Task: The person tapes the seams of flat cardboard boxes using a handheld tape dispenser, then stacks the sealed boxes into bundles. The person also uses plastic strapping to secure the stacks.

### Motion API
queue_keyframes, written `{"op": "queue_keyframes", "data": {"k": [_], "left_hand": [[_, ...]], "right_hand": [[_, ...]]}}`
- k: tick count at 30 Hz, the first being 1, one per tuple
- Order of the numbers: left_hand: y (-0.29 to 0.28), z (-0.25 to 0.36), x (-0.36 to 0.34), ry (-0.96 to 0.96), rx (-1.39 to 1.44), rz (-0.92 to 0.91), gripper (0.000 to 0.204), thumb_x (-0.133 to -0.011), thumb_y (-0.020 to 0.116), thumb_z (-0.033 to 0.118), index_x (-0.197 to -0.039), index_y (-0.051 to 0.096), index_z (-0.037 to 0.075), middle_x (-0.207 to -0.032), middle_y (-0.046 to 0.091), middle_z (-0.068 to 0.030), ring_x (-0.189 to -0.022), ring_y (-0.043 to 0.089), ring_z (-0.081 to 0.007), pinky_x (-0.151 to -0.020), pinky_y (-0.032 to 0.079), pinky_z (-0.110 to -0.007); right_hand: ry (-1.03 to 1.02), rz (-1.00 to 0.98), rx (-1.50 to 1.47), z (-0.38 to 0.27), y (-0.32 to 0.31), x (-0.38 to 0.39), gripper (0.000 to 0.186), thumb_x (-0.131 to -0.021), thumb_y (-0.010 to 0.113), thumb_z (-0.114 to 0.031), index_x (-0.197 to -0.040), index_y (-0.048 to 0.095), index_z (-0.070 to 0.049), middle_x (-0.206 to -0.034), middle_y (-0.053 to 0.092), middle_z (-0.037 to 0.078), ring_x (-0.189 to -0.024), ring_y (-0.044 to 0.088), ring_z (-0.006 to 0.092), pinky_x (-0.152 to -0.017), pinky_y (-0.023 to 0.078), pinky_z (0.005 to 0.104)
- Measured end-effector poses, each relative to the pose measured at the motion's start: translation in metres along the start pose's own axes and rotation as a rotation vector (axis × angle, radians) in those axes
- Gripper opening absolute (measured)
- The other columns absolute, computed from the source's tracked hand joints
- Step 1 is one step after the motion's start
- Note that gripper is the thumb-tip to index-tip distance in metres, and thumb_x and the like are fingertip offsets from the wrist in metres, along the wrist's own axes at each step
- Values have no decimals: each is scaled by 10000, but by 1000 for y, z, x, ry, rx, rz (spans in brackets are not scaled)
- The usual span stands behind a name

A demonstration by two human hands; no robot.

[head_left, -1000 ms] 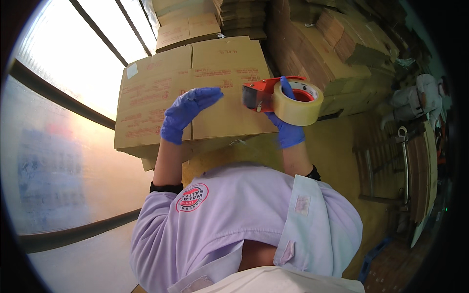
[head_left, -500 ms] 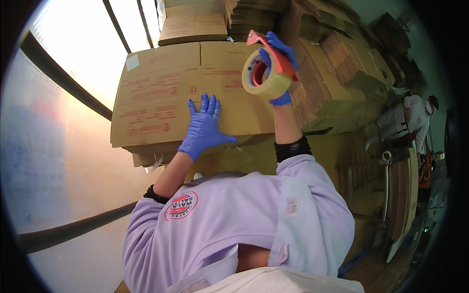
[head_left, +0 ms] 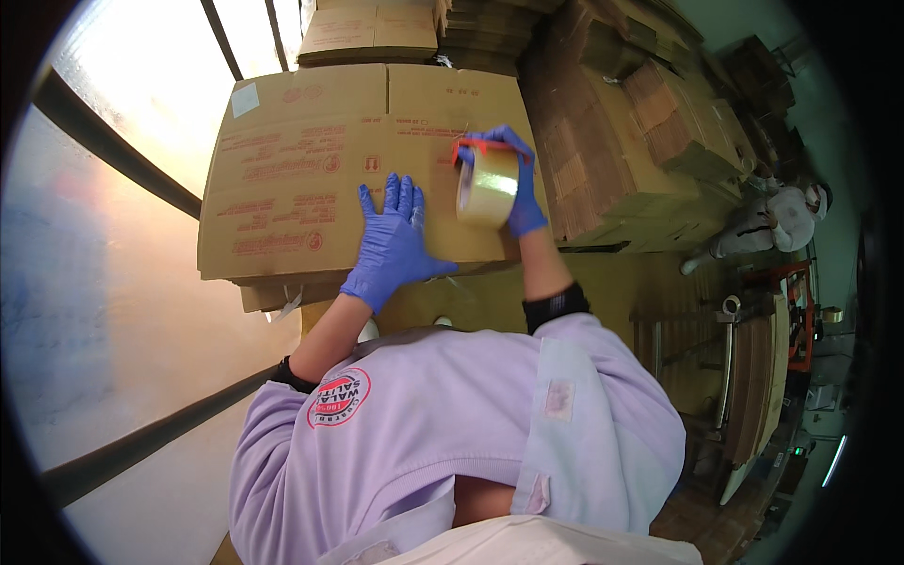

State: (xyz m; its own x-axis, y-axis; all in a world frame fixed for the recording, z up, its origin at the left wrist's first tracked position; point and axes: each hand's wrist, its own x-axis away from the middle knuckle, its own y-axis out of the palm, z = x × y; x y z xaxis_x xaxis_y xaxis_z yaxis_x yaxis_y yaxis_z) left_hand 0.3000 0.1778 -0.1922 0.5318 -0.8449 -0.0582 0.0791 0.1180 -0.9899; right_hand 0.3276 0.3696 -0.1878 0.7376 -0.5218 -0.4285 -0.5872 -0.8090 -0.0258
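Flattened cardboard boxes with red print lie stacked before me, and the top cardboard box (head_left: 282, 169) has a small white label at its far left corner. My left hand (head_left: 391, 240), in a blue glove, rests flat on the near part of this box with its fingers spread. In my blue-gloved right hand (head_left: 524, 193) is a red tape dispenser (head_left: 494, 147) loaded with a wide roll of clear tape (head_left: 488, 193). The dispenser is over the right part of the box; I cannot tell whether it touches the cardboard. My right fingers are partly hidden behind it.
More stacks of flattened cardboard (head_left: 603, 169) stand close on the right, with another cardboard stack (head_left: 367, 36) behind. A bright panelled wall (head_left: 122, 282) runs along the left. A person (head_left: 782, 218) in white is farther right, near a cart (head_left: 753, 377) loaded with flat boards.
My right hand has brought the tape dispenser down and toward me, nearer the box, and turned it. My left hand has stayed flat on the cardboard.
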Motion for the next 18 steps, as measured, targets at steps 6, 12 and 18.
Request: {"op": "queue_keyframes", "data": {"k": [6,12,18], "left_hand": [[3,-4,2,-6,-32,39,1124,-540,583,699,-1280,293,-96,-1364,242,-247,-1310,154,-335,-1015,25,-581],[6,3,1,36,7,73,1145,-519,612,676,-1286,269,-102,-1357,244,-259,-1302,172,-345,-1014,21,-585],[-2,-4,12,23,36,33,1137,-501,687,607,-1306,255,-70,-1355,239,-269,-1306,147,-354,-1007,22,-595]], "right_hand": [[402,-34,-418,-34,-5,31,169,-785,583,-204,-825,542,-45,-750,611,98,-652,604,161,-588,517,288],[77,-591,-33,24,-37,-47,245,-739,641,-166,-957,601,-63,-836,632,68,-693,607,139,-577,501,262],[119,-487,-672,-60,-44,38,260,-709,628,-54,-957,577,9,-834,609,127,-814,604,236,-759,478,359]]}}
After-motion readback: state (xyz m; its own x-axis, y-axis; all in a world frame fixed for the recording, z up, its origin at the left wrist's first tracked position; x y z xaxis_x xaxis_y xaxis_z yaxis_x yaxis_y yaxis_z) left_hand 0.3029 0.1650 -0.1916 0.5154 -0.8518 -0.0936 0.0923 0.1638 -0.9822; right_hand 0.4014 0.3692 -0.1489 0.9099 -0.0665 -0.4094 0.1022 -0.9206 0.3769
